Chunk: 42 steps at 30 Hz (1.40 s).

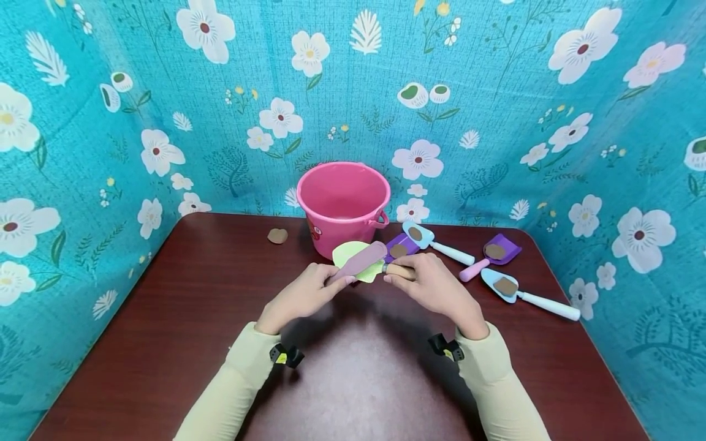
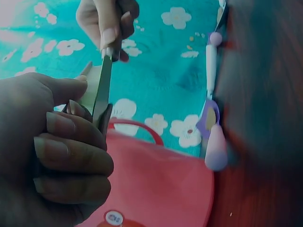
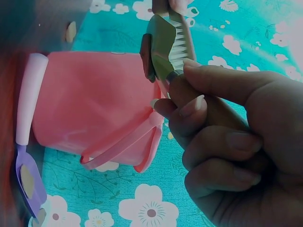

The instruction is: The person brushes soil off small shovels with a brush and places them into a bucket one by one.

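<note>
My left hand (image 1: 300,297) grips a mauve brush (image 1: 364,258) by its handle, over the middle of the table. White bristles (image 3: 179,47) show under the brush in the right wrist view, close against a light green trowel (image 1: 346,250). My right hand (image 1: 438,288) holds that trowel by its wooden handle (image 3: 208,101). A brown patch (image 3: 147,56) shows on the trowel's far side in the right wrist view. Both tools are raised just in front of a pink bucket (image 1: 344,211). From the head, the brush hides part of the trowel's blade.
A purple shovel (image 1: 405,243) lies beside the bucket, partly hidden. To the right lie a light blue trowel (image 1: 452,251), another purple shovel (image 1: 504,248) and another blue trowel (image 1: 546,305), each with a brown patch. A brown flat piece (image 1: 277,236) lies left of the bucket. Flowered cloth (image 1: 342,73) encloses the table.
</note>
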Each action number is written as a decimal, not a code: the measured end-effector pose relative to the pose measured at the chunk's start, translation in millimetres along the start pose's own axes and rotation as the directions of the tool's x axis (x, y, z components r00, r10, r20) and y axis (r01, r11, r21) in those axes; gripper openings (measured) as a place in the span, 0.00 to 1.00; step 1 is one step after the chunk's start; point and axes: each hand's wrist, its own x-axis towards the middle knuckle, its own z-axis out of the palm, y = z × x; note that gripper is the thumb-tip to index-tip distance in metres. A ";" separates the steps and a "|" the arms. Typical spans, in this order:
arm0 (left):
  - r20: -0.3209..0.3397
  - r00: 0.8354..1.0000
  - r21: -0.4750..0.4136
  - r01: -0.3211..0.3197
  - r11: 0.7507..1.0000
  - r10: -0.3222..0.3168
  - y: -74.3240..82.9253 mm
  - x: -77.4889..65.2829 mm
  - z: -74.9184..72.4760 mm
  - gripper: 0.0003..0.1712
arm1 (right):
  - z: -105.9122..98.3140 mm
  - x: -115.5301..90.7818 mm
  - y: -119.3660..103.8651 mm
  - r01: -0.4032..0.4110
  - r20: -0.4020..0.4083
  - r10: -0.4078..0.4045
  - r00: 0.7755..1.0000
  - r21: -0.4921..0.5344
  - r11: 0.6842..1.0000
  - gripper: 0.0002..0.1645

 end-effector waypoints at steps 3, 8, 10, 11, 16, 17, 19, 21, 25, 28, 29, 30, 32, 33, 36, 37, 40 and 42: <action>-0.029 1.000 0.042 -0.003 0.999 0.005 -4.3 -0.1 -4.4 0.19 | -0.7 0.4 -0.3 0.005 0.003 -0.005 1.000 -0.006 1.000 0.08; -0.069 0.997 0.081 0.025 0.996 -0.019 -9.6 -1.3 -12.4 0.20 | -2.2 -0.1 -0.9 0.012 0.000 -0.012 1.000 -0.030 0.999 0.17; -0.079 0.996 0.087 0.040 0.995 -0.033 -11.8 -2.5 -16.1 0.21 | -2.5 -0.5 -1.2 0.012 0.000 -0.012 1.000 -0.035 0.999 0.18; -0.087 0.995 0.094 0.047 0.994 -0.039 -13.0 -3.1 -17.7 0.21 | -2.5 -0.8 -1.3 0.012 0.001 -0.012 1.000 -0.035 0.999 0.18; -0.120 0.991 0.110 0.081 0.991 -0.067 -16.4 -7.1 -27.2 0.21 | -3.0 -1.5 -1.6 0.007 0.004 -0.007 1.000 -0.042 0.999 0.15; -0.129 0.989 0.109 0.087 0.990 -0.072 -16.9 -7.8 -28.8 0.20 | -3.3 -1.6 -1.9 0.003 0.002 -0.003 1.000 -0.043 0.999 0.14; -0.139 0.987 0.105 0.089 0.990 -0.074 -17.3 -9.3 -32.2 0.19 | -3.4 -1.9 -2.0 -0.007 -0.004 0.007 1.000 -0.053 0.999 0.15; -0.152 0.986 0.103 0.086 0.991 -0.070 -17.5 -10.5 -35.2 0.19 | -3.0 -1.9 -1.6 -0.014 -0.008 0.013 1.000 -0.063 0.998 0.14; -0.169 0.984 0.093 0.074 0.993 -0.057 -17.0 -12.7 -40.0 0.18 | -0.8 -1.4 -0.2 -0.034 -0.006 0.034 0.999 -0.076 0.997 0.11; -0.175 0.983 0.070 0.068 0.995 -0.055 -15.6 -14.5 -43.0 0.17 | 0.9 -0.9 0.5 -0.045 0.006 0.045 0.999 -0.078 0.996 0.11; -0.177 0.983 0.062 0.066 0.996 -0.054 -15.2 -15.0 -44.0 0.16 | 1.5 -1.0 0.6 -0.047 0.007 0.048 0.999 -0.083 0.995 0.12; -0.180 0.982 0.055 0.062 0.997 -0.052 -14.7 -15.5 -44.8 0.16 | 2.1 -0.9 0.9 -0.046 0.007 0.047 0.999 -0.089 0.995 0.12; -0.185 0.982 0.041 0.055 0.998 -0.046 -13.7 -16.3 -45.9 0.15 | 3.1 -0.8 1.3 -0.041 0.001 0.041 0.999 -0.118 0.992 0.12; -0.187 0.981 0.036 0.050 0.998 -0.042 -13.4 -16.4 -46.3 0.14 | 3.6 -0.8 1.4 -0.036 -0.004 0.036 0.999 -0.137 0.990 0.13; -0.189 0.982 0.024 0.031 0.999 -0.026 -12.5 -16.7 -46.2 0.15 | 4.9 -0.8 3.4 -0.019 -0.005 0.018 1.000 -0.168 0.986 0.13; -0.187 0.982 0.021 0.027 0.999 -0.023 -12.5 -16.4 -45.7 0.15 | 5.3 -0.8 4.4 -0.012 -0.002 0.012 1.000 -0.176 0.984 0.14; -0.181 0.983 0.007 0.024 1.000 -0.023 -12.1 -15.8 -43.3 0.17 | 7.0 -0.2 6.9 0.001 -0.002 -0.001 1.000 -0.177 0.984 0.17; -0.175 0.984 -0.006 0.028 1.000 -0.029 -12.0 -15.0 -41.1 0.17 | 8.8 0.7 8.3 -0.003 -0.010 0.001 1.000 -0.183 0.983 0.18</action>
